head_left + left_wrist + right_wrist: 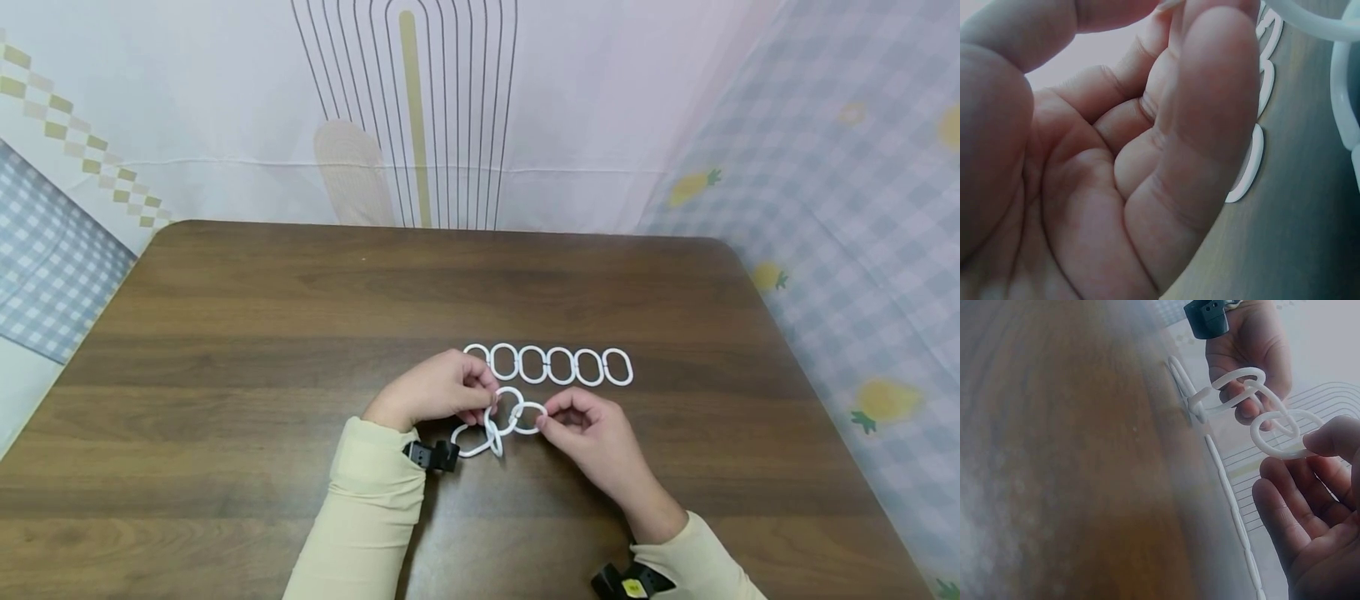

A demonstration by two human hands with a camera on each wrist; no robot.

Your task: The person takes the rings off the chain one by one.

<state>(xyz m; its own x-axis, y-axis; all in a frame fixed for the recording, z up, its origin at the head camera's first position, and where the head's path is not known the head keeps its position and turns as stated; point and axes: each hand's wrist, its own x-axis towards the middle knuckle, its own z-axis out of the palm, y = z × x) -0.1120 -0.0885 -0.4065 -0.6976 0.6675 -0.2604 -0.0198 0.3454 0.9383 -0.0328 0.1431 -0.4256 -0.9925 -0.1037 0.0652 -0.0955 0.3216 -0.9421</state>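
The chain (pixel 492 432) of white rings is between the two hands. Its end ring (pixel 528 432) lies just left of the fingertips of the right hand (pixel 600 437), long axis roughly left to right. Right thumb and fingertips pinch that ring; the left hand (pixel 442 387), fingers curled, pinches the chain farther left. Just beyond, on the far side, a row (pixel 547 367) of rings runs left to right on the brown table (pixel 225 333). A patterned cloth (pixel 600 100) hangs behind the far edge.
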